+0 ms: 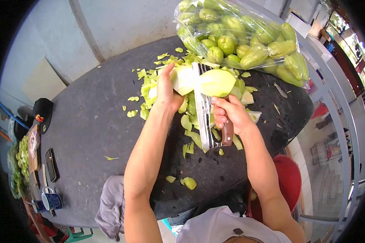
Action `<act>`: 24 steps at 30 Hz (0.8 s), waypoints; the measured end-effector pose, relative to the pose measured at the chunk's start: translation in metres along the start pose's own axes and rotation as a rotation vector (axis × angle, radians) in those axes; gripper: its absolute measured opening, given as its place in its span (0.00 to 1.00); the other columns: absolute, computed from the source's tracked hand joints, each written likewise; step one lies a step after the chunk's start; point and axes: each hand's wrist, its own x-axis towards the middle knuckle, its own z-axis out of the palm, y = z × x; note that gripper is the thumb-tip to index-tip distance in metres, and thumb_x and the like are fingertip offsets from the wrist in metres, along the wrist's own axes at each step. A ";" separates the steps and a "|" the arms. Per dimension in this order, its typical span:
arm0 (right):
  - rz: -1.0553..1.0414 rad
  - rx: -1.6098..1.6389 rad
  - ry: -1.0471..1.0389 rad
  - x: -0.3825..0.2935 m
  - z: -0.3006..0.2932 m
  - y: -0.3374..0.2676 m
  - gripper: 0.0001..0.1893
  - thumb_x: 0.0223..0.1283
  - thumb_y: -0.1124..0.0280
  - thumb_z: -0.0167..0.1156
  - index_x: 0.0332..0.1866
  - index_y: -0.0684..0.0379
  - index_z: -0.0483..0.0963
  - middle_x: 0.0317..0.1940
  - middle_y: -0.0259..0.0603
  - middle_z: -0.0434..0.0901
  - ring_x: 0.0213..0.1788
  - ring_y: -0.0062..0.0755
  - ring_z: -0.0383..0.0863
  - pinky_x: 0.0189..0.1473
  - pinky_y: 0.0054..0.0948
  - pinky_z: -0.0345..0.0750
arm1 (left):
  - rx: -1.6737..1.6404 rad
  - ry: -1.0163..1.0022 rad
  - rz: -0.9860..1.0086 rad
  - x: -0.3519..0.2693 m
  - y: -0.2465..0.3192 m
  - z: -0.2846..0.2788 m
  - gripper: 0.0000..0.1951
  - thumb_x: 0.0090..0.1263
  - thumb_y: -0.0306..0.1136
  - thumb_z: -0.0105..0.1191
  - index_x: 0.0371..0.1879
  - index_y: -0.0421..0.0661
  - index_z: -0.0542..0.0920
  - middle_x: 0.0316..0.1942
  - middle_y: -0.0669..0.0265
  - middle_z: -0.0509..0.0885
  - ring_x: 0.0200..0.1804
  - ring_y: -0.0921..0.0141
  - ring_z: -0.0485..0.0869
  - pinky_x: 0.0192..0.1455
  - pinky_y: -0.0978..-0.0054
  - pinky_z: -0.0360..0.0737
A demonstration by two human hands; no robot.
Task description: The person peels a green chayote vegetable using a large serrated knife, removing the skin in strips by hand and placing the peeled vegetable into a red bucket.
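Observation:
Over the pile of green peelings (187, 123), my left hand (170, 91) holds a peeled, pale piece of chayote (182, 80). My right hand (229, 112) is closed on the brown riveted handle of a cleaver-like knife (203, 121); its broad blade shows bright and dark streaks. A second pale green chayote piece (218, 82) lies across the upper blade, just above my right fingers. Whether the two pieces are joined behind the blade, I cannot tell. Behind my hands lies a clear plastic bag of whole chayotes (249, 54).
The dark table (91, 121) bears a black cap (42, 112), a phone-like dark object (51, 165), blue mugs (51, 201) and a wooden board (34, 148) at left. A grey cloth (111, 209) hangs at the near edge. A red bucket (287, 182) stands below right.

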 end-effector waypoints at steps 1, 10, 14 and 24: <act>-0.023 0.006 0.064 0.001 -0.001 0.000 0.05 0.73 0.68 0.57 0.45 0.57 0.70 0.21 0.26 0.67 0.18 0.16 0.67 0.20 0.26 0.72 | 0.020 0.008 0.053 0.005 0.000 -0.004 0.23 0.74 0.47 0.49 0.55 0.37 0.76 0.52 0.55 0.83 0.52 0.60 0.84 0.63 0.59 0.77; -0.130 -0.122 0.187 0.015 -0.011 0.006 0.06 0.72 0.71 0.57 0.42 0.60 0.68 0.22 0.30 0.70 0.19 0.21 0.72 0.20 0.28 0.74 | 0.301 0.032 0.012 0.015 0.002 -0.019 0.17 0.77 0.32 0.44 0.60 0.35 0.69 0.54 0.49 0.80 0.50 0.53 0.85 0.46 0.63 0.91; -0.214 -0.194 0.208 0.017 -0.009 0.010 0.08 0.71 0.71 0.60 0.38 0.60 0.68 0.22 0.31 0.71 0.18 0.21 0.72 0.19 0.28 0.74 | 0.348 0.007 0.044 0.004 -0.013 -0.009 0.19 0.77 0.32 0.46 0.62 0.37 0.66 0.56 0.49 0.78 0.50 0.54 0.85 0.44 0.58 0.92; -0.284 -0.211 0.032 -0.006 -0.003 -0.006 0.09 0.75 0.68 0.55 0.39 0.61 0.68 0.19 0.31 0.70 0.14 0.21 0.71 0.17 0.26 0.72 | -0.178 0.023 0.139 -0.012 0.010 0.013 0.22 0.81 0.46 0.37 0.63 0.43 0.70 0.63 0.55 0.76 0.69 0.54 0.71 0.71 0.28 0.57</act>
